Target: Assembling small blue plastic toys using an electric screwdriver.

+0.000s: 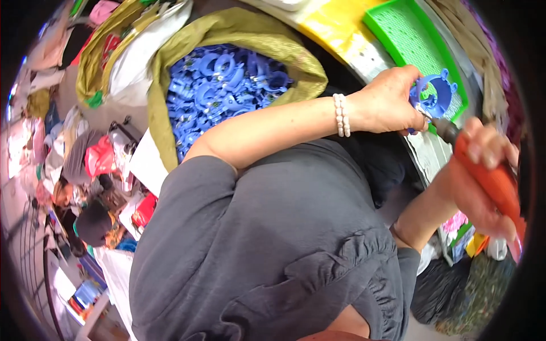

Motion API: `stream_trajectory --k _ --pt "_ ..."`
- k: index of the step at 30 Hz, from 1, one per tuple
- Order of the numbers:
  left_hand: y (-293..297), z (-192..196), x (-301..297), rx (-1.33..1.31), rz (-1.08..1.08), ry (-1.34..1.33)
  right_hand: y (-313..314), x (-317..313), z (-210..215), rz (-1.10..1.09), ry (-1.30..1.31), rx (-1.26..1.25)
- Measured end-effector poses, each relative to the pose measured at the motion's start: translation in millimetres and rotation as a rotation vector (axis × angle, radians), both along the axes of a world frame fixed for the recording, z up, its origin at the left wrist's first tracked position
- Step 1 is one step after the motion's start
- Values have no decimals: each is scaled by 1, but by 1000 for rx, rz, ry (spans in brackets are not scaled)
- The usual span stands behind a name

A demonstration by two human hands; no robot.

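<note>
Reaching across to the right, my left hand (388,102) wears a white beaded bracelet and grips a blue round plastic part (437,96) with small lugs on its rim. My right hand (483,182) is wrapped round an orange power screwdriver (482,170). The tool's dark nose and thin bit point at the near side of the blue part, beside my left fingertips. Whether the bit touches a screw there is too small to tell. Behind the part lies a shallow green perforated tray (418,42) on the work surface.
To the left of the table stands an open olive woven sack (239,28) full of similar blue plastic parts (222,79). A yellow sheet (333,28) lies beside the green tray. Further left are more sacks, a red bag (100,157) and a person (94,221). Dark bags (438,290) sit at lower right.
</note>
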State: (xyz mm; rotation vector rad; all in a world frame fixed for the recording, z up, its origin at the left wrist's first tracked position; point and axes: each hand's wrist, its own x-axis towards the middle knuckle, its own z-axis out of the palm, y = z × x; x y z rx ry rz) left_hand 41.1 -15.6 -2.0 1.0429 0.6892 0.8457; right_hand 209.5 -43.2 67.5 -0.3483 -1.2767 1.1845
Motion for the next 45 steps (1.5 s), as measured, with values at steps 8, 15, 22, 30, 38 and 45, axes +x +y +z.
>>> stream_trajectory --k 8,15,22,30,38,45 --pt "5 -7 -99 71 72 118 -10 15 10 -156 -18 -63" --pt "-6 7 -197 139 33 504 -7 23 0 -58 -25 -171" --pt "-3 -23 -233 327 196 902 1 26 -9 -40 -5 -141" --pt "30 -22 -208 258 587 673 3 24 -16 -210 -21 -22" --pt "89 0 -230 567 1000 745 27 35 -14 -235 -31 -75" --pt "124 20 -271 695 1119 1124 44 43 -18 -270 -69 -160"
